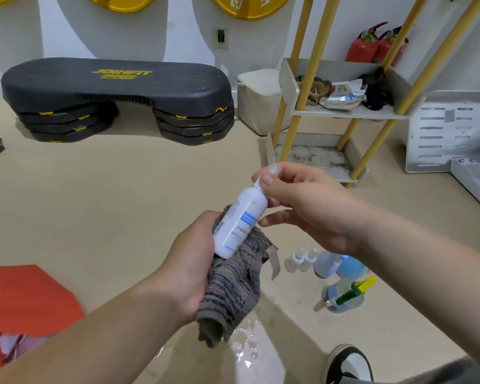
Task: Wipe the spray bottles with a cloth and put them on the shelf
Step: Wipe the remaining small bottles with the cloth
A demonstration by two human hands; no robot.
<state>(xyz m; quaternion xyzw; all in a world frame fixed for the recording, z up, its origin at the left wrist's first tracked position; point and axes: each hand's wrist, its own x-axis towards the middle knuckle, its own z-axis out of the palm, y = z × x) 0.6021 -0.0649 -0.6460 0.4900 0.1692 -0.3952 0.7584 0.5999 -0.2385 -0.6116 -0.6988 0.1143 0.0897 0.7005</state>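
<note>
A small white spray bottle [237, 221] with a blue label is held tilted in front of me. My right hand [305, 203] pinches its clear cap at the top. My left hand [191, 259] grips a grey striped cloth [233, 289] wrapped round the bottle's lower half. Several other spray bottles [327, 264] stand on the floor at lower right, one of them a clear bottle with a yellow and green trigger [352, 292]. The white shelf with yellow poles [344, 112] stands beyond my hands at upper right.
The shelf's middle tier holds rags and a foil pack [344, 95]. A black step platform [117, 98] sits against the wall at left. Water is pooled on the floor [247, 342] below the cloth. A red sheet [28, 297] lies at lower left and my shoe [347, 364] shows at bottom right.
</note>
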